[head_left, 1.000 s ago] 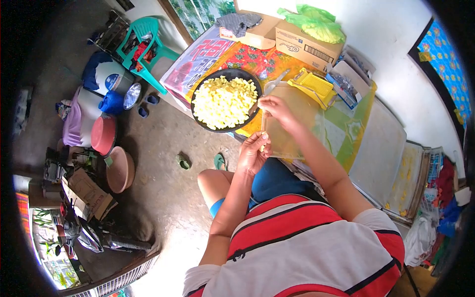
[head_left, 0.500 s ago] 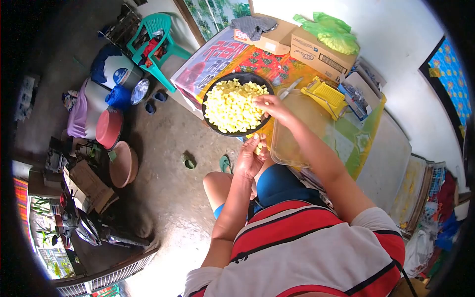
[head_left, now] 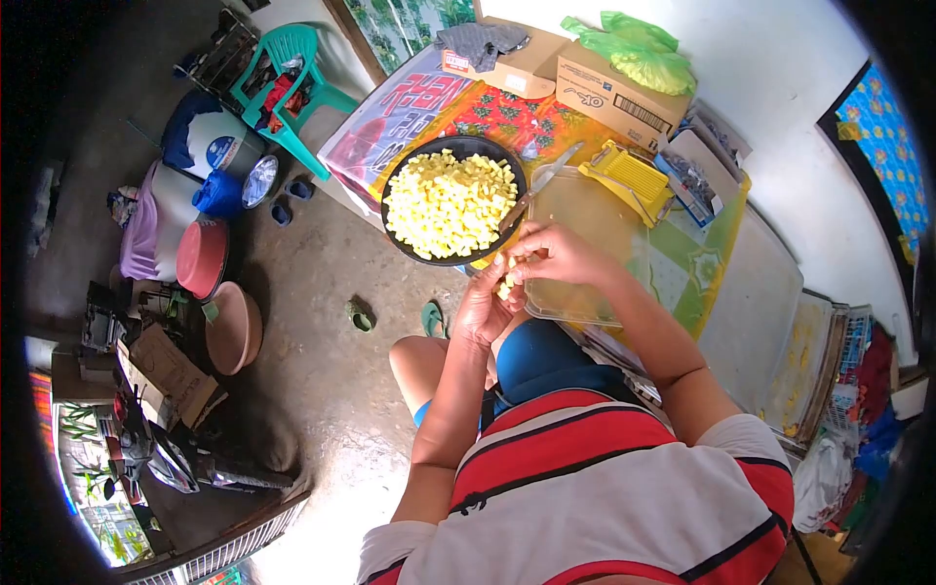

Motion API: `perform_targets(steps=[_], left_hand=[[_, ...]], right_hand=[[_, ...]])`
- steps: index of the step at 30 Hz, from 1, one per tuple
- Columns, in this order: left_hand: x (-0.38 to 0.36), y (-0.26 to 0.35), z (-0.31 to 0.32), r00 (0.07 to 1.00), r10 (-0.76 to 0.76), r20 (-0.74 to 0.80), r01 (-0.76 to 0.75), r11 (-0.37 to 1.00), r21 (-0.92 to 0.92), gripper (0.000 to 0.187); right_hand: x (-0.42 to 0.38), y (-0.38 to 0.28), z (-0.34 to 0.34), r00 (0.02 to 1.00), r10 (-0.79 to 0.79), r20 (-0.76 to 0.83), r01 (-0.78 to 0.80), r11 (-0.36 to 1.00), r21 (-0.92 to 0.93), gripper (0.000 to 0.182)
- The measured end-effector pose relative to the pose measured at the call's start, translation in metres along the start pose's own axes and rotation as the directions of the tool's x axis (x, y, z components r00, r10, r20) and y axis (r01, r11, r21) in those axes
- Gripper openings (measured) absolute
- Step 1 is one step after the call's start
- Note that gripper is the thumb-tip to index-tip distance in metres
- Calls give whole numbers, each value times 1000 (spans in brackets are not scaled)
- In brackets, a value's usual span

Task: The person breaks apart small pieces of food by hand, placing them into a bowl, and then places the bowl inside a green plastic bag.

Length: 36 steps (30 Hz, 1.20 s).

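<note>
A black round pan [head_left: 392, 226] heaped with small pale-yellow diced pieces [head_left: 453, 203], perhaps potato, sits at the table's near-left corner. Just below its rim, my left hand [head_left: 485, 308] is closed around a few yellow pieces [head_left: 505, 287]. My right hand [head_left: 558, 255] meets it there, thumb and fingers pinched at a yellow piece by the left fingertips. A knife [head_left: 546, 180] lies at the pan's right edge, its dark handle over the rim and its blade pointing away. Right of it is a clear plastic lid or tray [head_left: 585, 304], partly behind my right forearm.
A yellow slicer [head_left: 629, 182] lies beyond the clear plastic. Cardboard boxes [head_left: 619, 105] and a green plastic bag [head_left: 634, 58] stand at the table's back. To the left are a green chair [head_left: 283, 88], basins [head_left: 234, 329] and slippers [head_left: 434, 319] on the floor.
My right hand has moved from the pan's right edge down to my left hand. The knife's handle, hidden before behind my hand, now shows. The view has shifted slightly.
</note>
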<state>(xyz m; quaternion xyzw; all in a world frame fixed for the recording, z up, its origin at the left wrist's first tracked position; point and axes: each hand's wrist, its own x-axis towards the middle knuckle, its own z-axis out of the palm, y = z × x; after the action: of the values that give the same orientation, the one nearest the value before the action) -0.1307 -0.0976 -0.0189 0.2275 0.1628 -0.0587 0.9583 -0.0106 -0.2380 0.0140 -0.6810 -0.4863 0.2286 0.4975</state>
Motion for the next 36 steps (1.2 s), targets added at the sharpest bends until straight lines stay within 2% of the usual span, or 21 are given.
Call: perform_targets(steps=[4,7,10,13,16,17,18,20,22,24,26,28,31,35,36], left_hand=[[0,-1,-1,1000,5,6,-5,999,33,25],[1,-3,-1,999,25,-19,-24,998,59,22],[9,-2,-9,999,51,-18,-49,995,90,17],[21,10,-17,993,120,-11,-116,978,173,13],[39,34,-17,971,215,-109,-169,930,328,14],[46,44,-15,955,258,-145,-158,860,485,14],[53,56,-11,937,305,-172,-135,767,628,16],[76,77,-21,888,450,-96,-141,464,874,18],[105,97,-33,802,583,129,-218,84,972,20],[124,121,-34,750,606,263,-132,-252,959,24],[143,139,-31,769,581,265,-61,-345,936,24],[161,152,-32,750,562,348,-52,-474,879,22],[184,165,-39,771,499,396,-56,-566,823,23],[200,175,-43,877,370,307,-1,-637,771,29],[200,176,-40,895,360,264,14,-614,790,29]], right_hand=[[-4,2,3,998,-13,-54,14,1000,28,26],[-4,7,4,995,-78,-59,79,997,15,35],[-8,-10,1,994,53,-98,-52,999,10,45],[-10,28,6,945,306,-114,-263,919,293,50],[-15,62,13,864,463,-198,-235,718,655,46],[-18,66,8,850,509,-135,-250,615,747,44],[-20,67,5,848,516,-123,-236,576,783,43],[-24,70,-1,844,526,-102,-205,492,846,41],[-27,74,-5,869,487,-88,-166,454,876,40],[-28,73,-9,878,470,-89,-142,434,890,40],[-27,64,-10,873,477,-101,-133,433,891,41],[-25,61,-12,867,488,-104,-143,442,886,43],[-19,58,-12,847,518,-122,-156,461,873,44],[-5,64,-12,848,505,-159,-165,536,828,42],[1,64,-12,844,508,-173,-185,579,794,40]])
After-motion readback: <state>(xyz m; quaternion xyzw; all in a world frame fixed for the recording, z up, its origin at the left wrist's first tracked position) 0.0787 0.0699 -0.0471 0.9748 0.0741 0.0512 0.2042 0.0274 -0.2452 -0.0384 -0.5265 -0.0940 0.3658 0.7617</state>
